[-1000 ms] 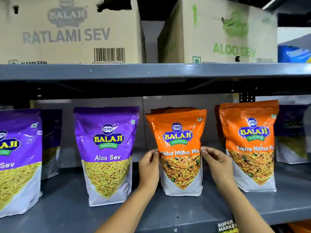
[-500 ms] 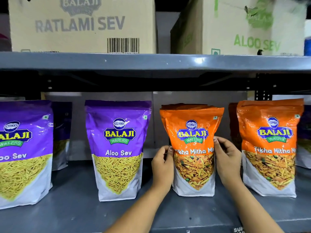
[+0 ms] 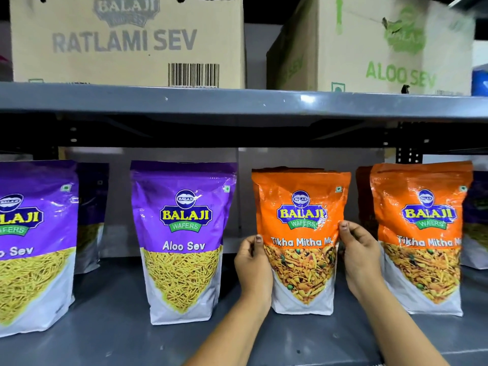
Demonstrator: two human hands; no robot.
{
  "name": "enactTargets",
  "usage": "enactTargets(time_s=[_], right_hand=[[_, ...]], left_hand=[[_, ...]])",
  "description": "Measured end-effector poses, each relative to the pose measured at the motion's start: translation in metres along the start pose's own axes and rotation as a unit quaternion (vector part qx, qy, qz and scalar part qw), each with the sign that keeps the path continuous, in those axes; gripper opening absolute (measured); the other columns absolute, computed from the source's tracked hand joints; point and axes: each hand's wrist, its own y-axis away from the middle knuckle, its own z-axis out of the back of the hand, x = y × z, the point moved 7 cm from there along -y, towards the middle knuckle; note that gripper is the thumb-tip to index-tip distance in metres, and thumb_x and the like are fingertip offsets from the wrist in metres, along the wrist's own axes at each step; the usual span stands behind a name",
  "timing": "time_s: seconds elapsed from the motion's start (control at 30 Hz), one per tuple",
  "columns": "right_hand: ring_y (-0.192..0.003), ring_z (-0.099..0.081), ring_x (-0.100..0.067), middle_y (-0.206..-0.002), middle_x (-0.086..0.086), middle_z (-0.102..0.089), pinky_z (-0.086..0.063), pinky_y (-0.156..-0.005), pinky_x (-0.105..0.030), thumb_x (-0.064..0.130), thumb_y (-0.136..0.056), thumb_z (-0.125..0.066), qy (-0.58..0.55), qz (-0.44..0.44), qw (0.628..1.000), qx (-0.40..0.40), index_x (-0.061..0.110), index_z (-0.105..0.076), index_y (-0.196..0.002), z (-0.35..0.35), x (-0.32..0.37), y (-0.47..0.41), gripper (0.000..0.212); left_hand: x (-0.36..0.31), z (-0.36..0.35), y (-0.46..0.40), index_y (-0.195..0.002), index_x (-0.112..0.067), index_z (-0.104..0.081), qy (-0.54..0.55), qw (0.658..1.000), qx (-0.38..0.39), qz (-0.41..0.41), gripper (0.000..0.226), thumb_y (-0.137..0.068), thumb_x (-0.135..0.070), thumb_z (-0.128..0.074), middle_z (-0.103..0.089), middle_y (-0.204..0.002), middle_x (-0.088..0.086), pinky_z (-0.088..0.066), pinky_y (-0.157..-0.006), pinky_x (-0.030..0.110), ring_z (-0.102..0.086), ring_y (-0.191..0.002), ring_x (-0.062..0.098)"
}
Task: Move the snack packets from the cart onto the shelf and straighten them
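orange tikha mitha packet [image 3: 301, 241] stands upright mid-shelf [image 3: 111, 326], left hand [image 3: 253, 262] and right hand [image 3: 360, 257] with fingers [image 3: 346, 228] pinching its side edges; straightening step, next likely squaring it level with its orange neighbour [image 3: 422, 233], then letting go.

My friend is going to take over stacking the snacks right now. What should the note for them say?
Left hand: holds the left edge of the middle orange Tikha Mitha Mix packet.
Right hand: holds that packet's right edge, thumb on the front.
Where things are: that packet stands upright on the grey shelf, between a purple Aloo Sev packet and a second Tikha Mitha Mix packet. More purple packets stand at the far left and behind.
Done: the packets in view are on the shelf, fronts facing out.
Left: square up the held packet and let go. The cart is out of view, so check it for more.
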Motion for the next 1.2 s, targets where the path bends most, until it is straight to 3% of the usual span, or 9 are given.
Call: enactTargets(time_s=[0.2,0.3,0.37,0.47,0.57,0.73,0.9,1.07,1.2], right_hand=[[-0.088,-0.067,-0.022,-0.102,-0.015,-0.071,-0.056,-0.079,-0.036,0.025,-0.094,-0.054,0.025,0.002,0.999,0.019,0.004,-0.067,-0.105,0.001,0.005,0.003,0.027],[-0.075,-0.067,-0.01,-0.099,-0.011,-0.072,-0.052,-0.062,-0.021,0.026,-0.095,-0.052,0.02,-0.017,0.999,0.041,0.003,-0.067,-0.109,-0.002,0.004,0.004,0.03],[-0.083,-0.068,-0.01,-0.107,-0.011,-0.072,-0.054,-0.068,-0.024,0.026,-0.095,-0.053,0.02,-0.022,0.999,0.04,0.008,-0.067,-0.108,-0.002,0.007,0.007,0.026],[-0.101,-0.063,-0.013,-0.117,-0.007,-0.068,-0.05,-0.088,-0.032,0.027,-0.095,-0.053,0.088,0.054,0.994,-0.037,0.02,-0.064,-0.11,0.007,0.028,0.024,0.019],[-0.09,-0.061,-0.004,-0.098,0.001,-0.066,-0.049,-0.078,-0.014,0.021,-0.097,-0.049,0.039,0.185,0.979,-0.074,0.032,-0.061,-0.099,0.0,0.058,0.074,0.017],[-0.071,-0.065,0.0,-0.084,0.002,-0.073,-0.05,-0.062,-0.012,0.016,-0.082,-0.064,0.047,0.085,0.98,0.172,0.023,-0.065,-0.095,-0.09,0.009,0.15,0.015],[-0.108,-0.067,-0.016,-0.127,-0.006,-0.063,-0.054,-0.094,-0.031,0.009,-0.082,-0.072,0.082,-0.088,0.916,0.382,0.025,-0.041,-0.133,-0.161,-0.057,0.187,0.062],[-0.105,-0.069,-0.021,-0.12,-0.005,-0.068,-0.055,-0.093,-0.045,0.023,-0.073,-0.08,0.15,-0.056,0.93,0.331,0.04,-0.044,-0.121,-0.167,-0.064,0.187,0.063],[-0.09,-0.074,-0.018,-0.108,0.001,-0.073,-0.059,-0.084,-0.044,0.035,-0.066,-0.083,0.162,-0.055,0.936,0.309,0.045,-0.048,-0.109,-0.166,-0.062,0.187,0.057]], left_hand=[[-0.003,0.002,0.002,-0.072,-0.026,-0.065,-0.018,0.999,-0.011,-0.024,0.026,-0.095,-0.025,-0.053,-0.073,-0.065,-0.011,-0.048,-0.052,0.011,-0.065,-0.059,-0.004],[-0.006,0.001,0.004,-0.08,-0.024,-0.065,-0.033,0.999,0.003,-0.006,0.02,-0.096,-0.025,-0.052,-0.073,-0.08,-0.005,-0.049,-0.063,0.02,-0.067,-0.075,0.009],[-0.012,0.004,0.008,-0.094,-0.023,-0.065,-0.048,0.999,0.01,-0.006,0.014,-0.096,-0.023,-0.051,-0.072,-0.094,-0.002,-0.049,-0.071,0.021,-0.067,-0.088,0.014],[-0.031,0.015,0.026,-0.115,-0.02,-0.059,-0.081,0.995,0.046,-0.048,0.021,-0.095,-0.019,-0.053,-0.066,-0.112,-0.004,-0.046,-0.079,0.01,-0.062,-0.1,0.003],[-0.055,0.049,0.05,-0.109,-0.022,-0.062,-0.05,0.991,0.062,-0.109,0.02,-0.092,-0.013,-0.06,-0.07,-0.113,-0.007,-0.048,-0.085,0.012,-0.065,-0.101,-0.001],[-0.105,0.148,0.053,-0.099,-0.036,-0.061,-0.036,0.972,-0.054,-0.226,0.032,-0.082,-0.01,-0.068,-0.065,-0.1,-0.009,-0.05,-0.072,0.006,-0.062,-0.088,-0.004],[-0.091,0.197,0.002,-0.128,-0.012,-0.046,-0.142,0.987,-0.026,-0.075,0.052,-0.082,-0.006,-0.07,-0.054,-0.129,0.004,-0.05,-0.087,0.026,-0.057,-0.108,0.015],[-0.068,0.203,-0.016,-0.116,-0.008,-0.059,-0.209,0.973,0.095,0.029,0.036,-0.084,-0.019,-0.07,-0.074,-0.111,0.009,-0.054,-0.096,0.041,-0.07,-0.104,0.024],[-0.07,0.206,-0.021,-0.115,-0.016,-0.058,-0.248,0.96,0.115,0.054,0.038,-0.082,-0.032,-0.071,-0.073,-0.108,0.001,-0.053,-0.092,0.033,-0.069,-0.1,0.014]])
